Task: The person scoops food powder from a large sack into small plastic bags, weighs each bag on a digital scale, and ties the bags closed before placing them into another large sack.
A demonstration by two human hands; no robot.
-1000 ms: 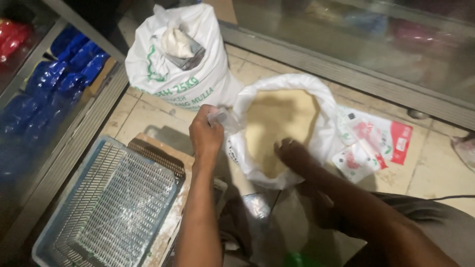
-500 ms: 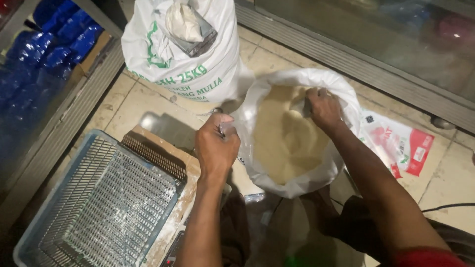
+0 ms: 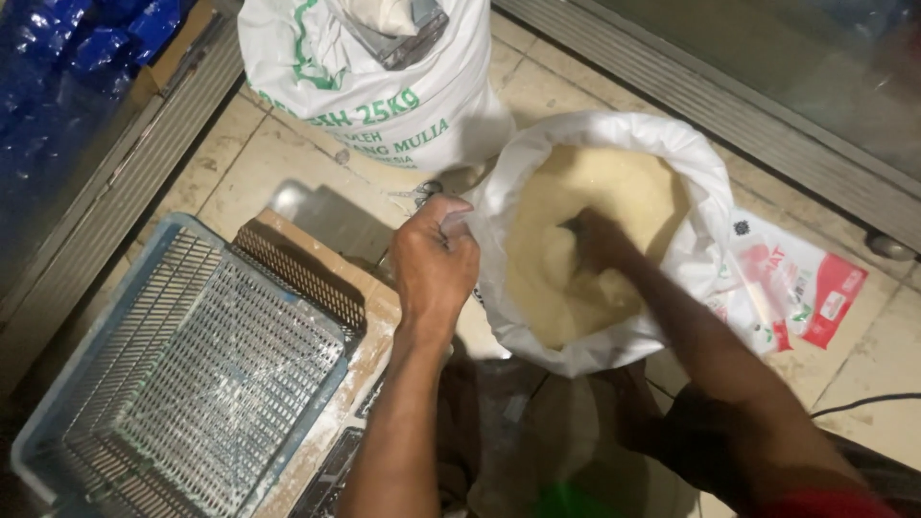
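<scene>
An open white sack (image 3: pixel 705 182) stands on the tiled floor, filled with pale yellowish-white granules (image 3: pixel 614 187). My left hand (image 3: pixel 434 261) is clenched on the sack's left rim and holds it open. My right hand (image 3: pixel 597 240) is down inside the sack, pressed into the granules at their middle. A small dark object shows at its fingertips, too blurred to identify. The fingers are partly buried.
A second white sack with green print (image 3: pixel 374 105) stands behind, a metal scoop (image 3: pixel 408 34) in its mouth. A blue-grey plastic basket (image 3: pixel 182 374) sits on cardboard at the left. A red-and-white packet (image 3: pixel 801 288) lies at the right. Blue packs (image 3: pixel 96 38) fill a shelf.
My right hand has gone from the sack's far rim down into the granules. My left hand keeps its hold on the rim. The view has shifted slightly.
</scene>
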